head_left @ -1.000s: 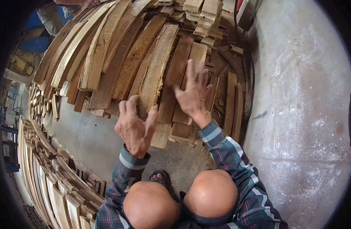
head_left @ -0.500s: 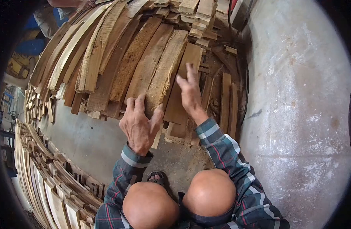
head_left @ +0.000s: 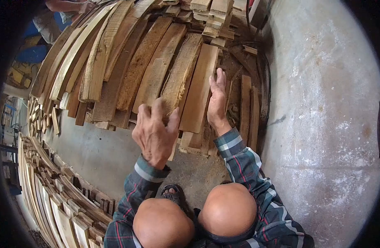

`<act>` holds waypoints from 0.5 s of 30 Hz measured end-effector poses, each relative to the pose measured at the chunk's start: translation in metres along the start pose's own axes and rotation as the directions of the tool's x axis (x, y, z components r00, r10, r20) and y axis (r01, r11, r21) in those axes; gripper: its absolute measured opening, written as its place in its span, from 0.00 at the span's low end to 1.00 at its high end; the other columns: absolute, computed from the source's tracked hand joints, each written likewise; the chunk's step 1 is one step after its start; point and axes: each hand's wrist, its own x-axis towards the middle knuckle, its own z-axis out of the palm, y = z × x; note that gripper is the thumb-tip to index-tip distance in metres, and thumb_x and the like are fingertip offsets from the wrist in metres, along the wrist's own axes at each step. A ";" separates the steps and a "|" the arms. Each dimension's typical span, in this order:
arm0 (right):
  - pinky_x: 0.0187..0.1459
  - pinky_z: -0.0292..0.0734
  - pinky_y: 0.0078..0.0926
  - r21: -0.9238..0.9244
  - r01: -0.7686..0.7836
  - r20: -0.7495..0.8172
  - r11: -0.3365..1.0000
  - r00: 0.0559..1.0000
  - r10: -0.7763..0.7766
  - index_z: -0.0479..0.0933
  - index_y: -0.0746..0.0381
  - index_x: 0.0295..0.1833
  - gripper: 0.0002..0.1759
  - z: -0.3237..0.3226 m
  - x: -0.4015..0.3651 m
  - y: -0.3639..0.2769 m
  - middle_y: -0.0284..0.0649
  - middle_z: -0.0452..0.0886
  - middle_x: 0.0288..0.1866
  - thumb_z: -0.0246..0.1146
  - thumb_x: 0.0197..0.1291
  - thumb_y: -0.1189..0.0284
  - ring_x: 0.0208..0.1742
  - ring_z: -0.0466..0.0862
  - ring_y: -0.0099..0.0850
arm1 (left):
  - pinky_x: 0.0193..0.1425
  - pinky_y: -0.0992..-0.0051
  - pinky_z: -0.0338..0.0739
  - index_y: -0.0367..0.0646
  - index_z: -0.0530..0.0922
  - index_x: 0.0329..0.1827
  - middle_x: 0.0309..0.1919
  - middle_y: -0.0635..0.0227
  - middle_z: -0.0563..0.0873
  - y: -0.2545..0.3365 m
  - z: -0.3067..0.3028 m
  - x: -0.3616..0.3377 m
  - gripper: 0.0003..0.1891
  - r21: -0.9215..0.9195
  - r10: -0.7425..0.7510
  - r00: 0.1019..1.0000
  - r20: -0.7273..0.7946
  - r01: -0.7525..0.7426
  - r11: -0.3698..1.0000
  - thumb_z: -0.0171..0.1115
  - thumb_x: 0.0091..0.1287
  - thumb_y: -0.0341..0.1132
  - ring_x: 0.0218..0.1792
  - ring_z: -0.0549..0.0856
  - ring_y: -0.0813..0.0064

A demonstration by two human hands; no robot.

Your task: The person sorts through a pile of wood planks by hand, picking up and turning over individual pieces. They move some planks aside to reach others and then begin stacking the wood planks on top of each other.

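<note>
A pale, scuffed wall (head_left: 322, 124) with whitish patches is rising along the right, catching soft light. A stained grey concrete floor (head_left: 94, 144) is spreading below, sawdust dulling its middle.

Soft, moderate indoor light, pale sheen on the wall (head_left: 322, 124), curved wide-angle distortion, dark vignetted edges, slight hand blur

Left hand (head_left: 156, 134) at near end of rough-edged board (head_left: 182, 72), fingers curled, contact unclear; right hand (head_left: 217, 101) beside the right edge of the smooth board (head_left: 200, 89), fingers pointing far. Speckled board (head_left: 144, 62) and more planks lie to the left, short offcuts (head_left: 216, 18) stacked at the far end, grey wall (head_left: 322, 107) on the right. Second wood stack (head_left: 61, 198) near left, another person (head_left: 49, 25) far left, partly cut off.
</note>
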 end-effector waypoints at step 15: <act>0.81 0.48 0.36 -0.192 0.063 0.053 0.979 0.997 -0.054 0.44 0.70 0.83 0.48 0.017 -0.003 0.004 0.54 0.53 0.83 0.62 0.70 0.60 0.82 0.56 0.44 | 0.42 0.62 0.69 0.51 0.84 0.50 0.40 0.59 0.75 -0.009 -0.010 0.024 0.18 0.226 0.158 0.972 -0.173 -0.117 0.967 0.69 0.64 0.52 0.40 0.76 0.60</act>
